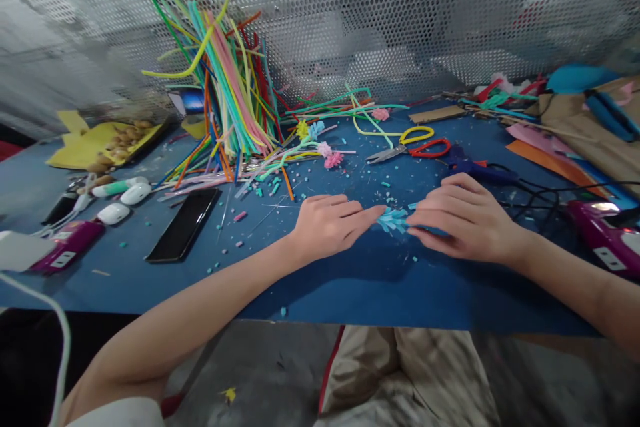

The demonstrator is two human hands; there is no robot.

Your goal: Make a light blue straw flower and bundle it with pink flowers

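Note:
Between my two hands, just above the blue tabletop, is a light-blue pipe-cleaner flower [393, 219] with short spiky petals. My left hand [333, 225] is closed, its thumb and index finger pinching the flower's left end. On the opposite side, my right hand [457, 220] grips the right edge with thumb and fingertips. The fingers partly cover both ends. Behind my hands lie scissors [387, 153] with one yellow and one red handle loop. Finished-looking small flowers, including a pink one [333, 159] and a yellow one [303, 129], rest farther back.
A tall bundle of coloured pipe cleaners [235, 87] stands against the perforated metal panel [400, 27]. A black phone [184, 225] lies at left, near white earbud cases and a purple power strip [70, 247]. A blue glue gun [475, 170] and cables are at right. Tiny clippings dot the table.

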